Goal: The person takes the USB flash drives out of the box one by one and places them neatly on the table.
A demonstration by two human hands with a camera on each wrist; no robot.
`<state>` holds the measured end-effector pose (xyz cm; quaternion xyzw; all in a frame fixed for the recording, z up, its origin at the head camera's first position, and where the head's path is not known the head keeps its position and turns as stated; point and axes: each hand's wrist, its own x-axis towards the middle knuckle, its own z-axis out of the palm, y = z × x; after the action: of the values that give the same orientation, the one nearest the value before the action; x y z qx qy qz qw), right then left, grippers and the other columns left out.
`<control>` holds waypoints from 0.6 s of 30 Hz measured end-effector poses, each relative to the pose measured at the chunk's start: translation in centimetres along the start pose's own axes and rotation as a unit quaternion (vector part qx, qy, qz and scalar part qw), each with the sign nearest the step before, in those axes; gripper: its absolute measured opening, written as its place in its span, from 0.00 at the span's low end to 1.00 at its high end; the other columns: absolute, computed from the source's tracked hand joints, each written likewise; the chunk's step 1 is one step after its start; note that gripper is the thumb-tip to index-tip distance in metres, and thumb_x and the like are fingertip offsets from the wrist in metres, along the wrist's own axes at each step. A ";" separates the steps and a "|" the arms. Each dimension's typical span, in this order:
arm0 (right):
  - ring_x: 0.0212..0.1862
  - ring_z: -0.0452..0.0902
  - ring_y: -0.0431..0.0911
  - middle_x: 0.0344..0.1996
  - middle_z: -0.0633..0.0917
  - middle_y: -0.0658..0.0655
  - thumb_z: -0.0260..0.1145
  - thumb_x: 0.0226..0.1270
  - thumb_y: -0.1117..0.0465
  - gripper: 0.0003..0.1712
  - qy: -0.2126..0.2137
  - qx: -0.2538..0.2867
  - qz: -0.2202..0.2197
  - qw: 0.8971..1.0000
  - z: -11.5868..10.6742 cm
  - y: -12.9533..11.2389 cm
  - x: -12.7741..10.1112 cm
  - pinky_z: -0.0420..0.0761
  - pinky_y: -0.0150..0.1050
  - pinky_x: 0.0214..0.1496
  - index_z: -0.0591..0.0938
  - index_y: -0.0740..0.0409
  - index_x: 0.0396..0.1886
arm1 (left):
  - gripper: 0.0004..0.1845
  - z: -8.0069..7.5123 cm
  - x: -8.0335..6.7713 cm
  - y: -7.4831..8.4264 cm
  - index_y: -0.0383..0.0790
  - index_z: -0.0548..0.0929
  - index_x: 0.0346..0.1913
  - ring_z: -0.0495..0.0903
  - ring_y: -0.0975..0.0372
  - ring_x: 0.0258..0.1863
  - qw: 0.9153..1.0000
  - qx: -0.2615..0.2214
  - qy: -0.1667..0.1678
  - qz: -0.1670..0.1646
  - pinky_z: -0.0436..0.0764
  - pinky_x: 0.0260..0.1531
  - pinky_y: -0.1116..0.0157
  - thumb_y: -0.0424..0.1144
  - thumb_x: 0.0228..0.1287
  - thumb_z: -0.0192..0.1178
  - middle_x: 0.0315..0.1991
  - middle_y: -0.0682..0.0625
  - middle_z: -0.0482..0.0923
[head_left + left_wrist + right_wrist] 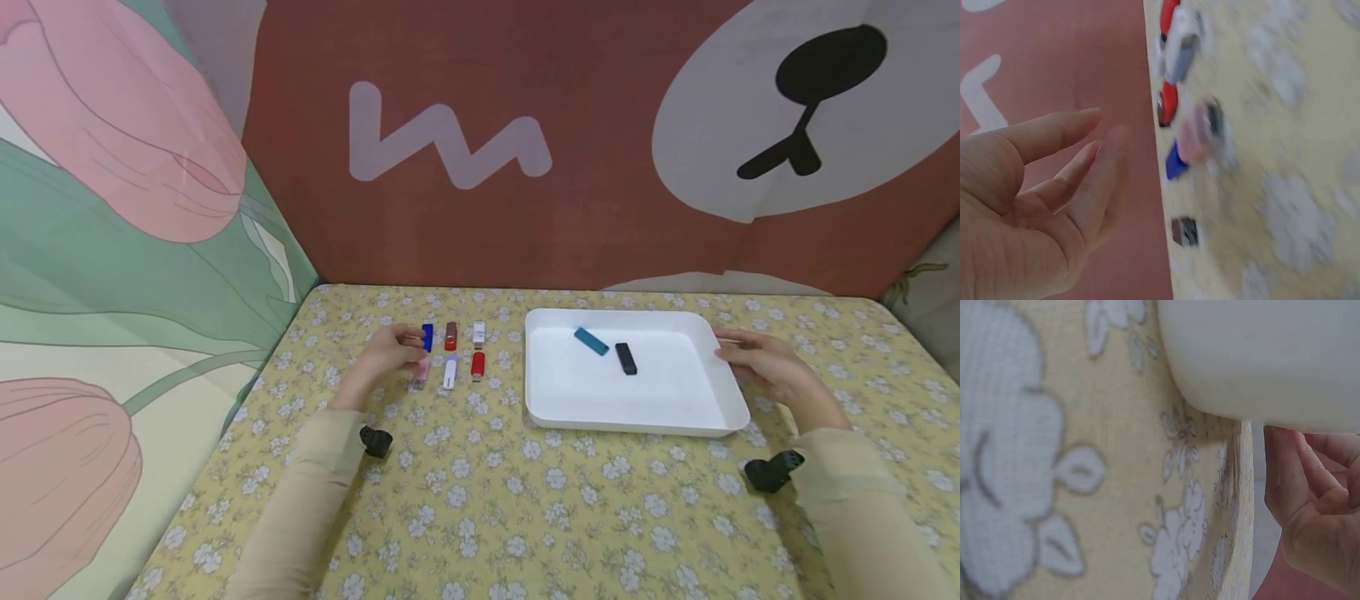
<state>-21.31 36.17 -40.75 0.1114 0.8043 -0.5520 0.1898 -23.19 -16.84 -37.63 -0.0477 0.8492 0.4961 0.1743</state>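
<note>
soft even light, sharp head view, blurred wrist views

the head view is bright and evenly lit, with no hard shadows; only faint soft ones sit under the white tray (731,414) and the forearms. no glare shows on the tray's floor. the wide lens bows the table edge and stretches the backdrop toward the corners. the left wrist view is smeared by motion: the small sticks (1179,131) and the floral cloth (1285,206) streak, while the left hand (1029,212) close to the lens stays fairly crisp. the right wrist view is dimmer and greyish, with the near cloth flowers (1016,487) soft and out of focus.
</note>
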 end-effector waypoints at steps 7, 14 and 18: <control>0.36 0.76 0.21 0.35 0.71 0.22 0.61 0.69 0.50 0.45 -0.003 0.014 -0.005 1.000 0.0 0.0 -0.1 0.82 0.23 0.43 0.50 0.59 0.76 | 0.23 1.7 0.0 2.3 0.36 0.70 0.65 0.77 0.50 0.56 0.998 0.006 -0.006 0.056 0.79 0.56 0.55 0.34 0.68 0.56 0.60 0.38 0.73; 0.35 0.77 0.21 0.31 0.75 0.21 0.60 0.70 0.52 0.43 -0.004 0.017 -0.008 1.000 0.1 -0.2 -0.2 0.82 0.23 0.42 0.50 0.59 0.76 | 0.23 4.6 0.3 3.8 0.36 0.71 0.65 0.76 0.48 0.56 0.993 -0.065 -0.035 0.094 0.77 0.59 0.51 0.32 0.67 0.56 0.61 0.36 0.71; 0.36 0.77 0.22 0.31 0.75 0.22 0.59 0.70 0.51 0.45 -0.007 0.013 -0.006 1.000 0.1 -0.3 -0.2 0.82 0.24 0.42 0.48 0.60 0.76 | 0.23 6.2 0.4 4.7 0.36 0.71 0.65 0.76 0.48 0.56 0.991 -0.060 -0.050 0.109 0.77 0.59 0.51 0.31 0.67 0.56 0.61 0.37 0.72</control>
<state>-21.19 35.99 -40.45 0.1049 0.7963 -0.5644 0.1907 -23.18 -9.12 -36.68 0.0598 0.8080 0.5644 0.1580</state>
